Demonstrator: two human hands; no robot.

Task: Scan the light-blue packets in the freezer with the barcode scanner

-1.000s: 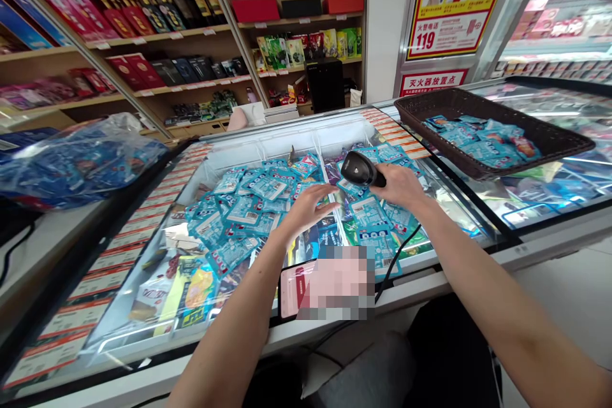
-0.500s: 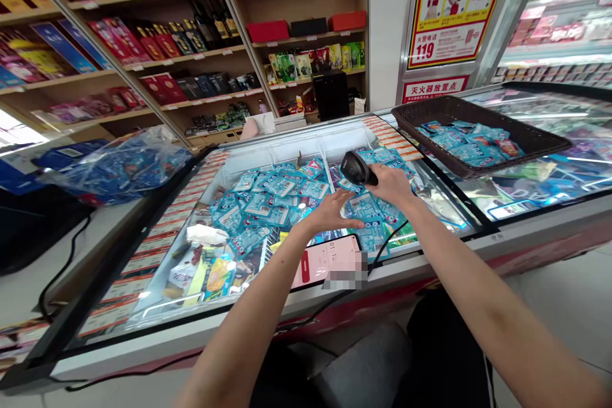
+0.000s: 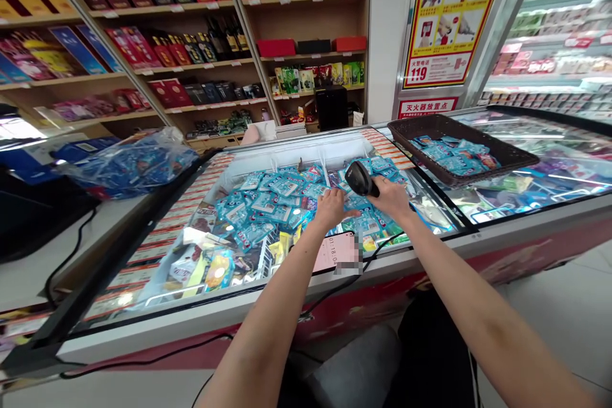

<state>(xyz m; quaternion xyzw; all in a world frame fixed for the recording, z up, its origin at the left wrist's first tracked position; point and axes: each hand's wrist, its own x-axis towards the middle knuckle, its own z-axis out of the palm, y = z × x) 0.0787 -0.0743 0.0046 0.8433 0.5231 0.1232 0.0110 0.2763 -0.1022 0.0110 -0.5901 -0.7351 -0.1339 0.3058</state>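
While many blue packets [image 3: 275,194] lie loose over the glass-topped freezer [image 3: 157,331], a smaller lot sits in the dark brown basket [image 3: 515,152] and another blue heap shows inside a clear plastic bag [image 3: 136,162], so the work looks partway along; which packets are dealt with cannot be told. The right hand [image 3: 393,196] wraps its fingers round the grip of a smooth black scanner [image 3: 359,178], round-headed and corded. The left hand [image 3: 331,208] bends over the packets, thumb spread; whether its fingertips pinch one is unclear. The packets are flat, glossy and rectangular; the slim phone [image 3: 329,252] lies near the freezer's front edge.
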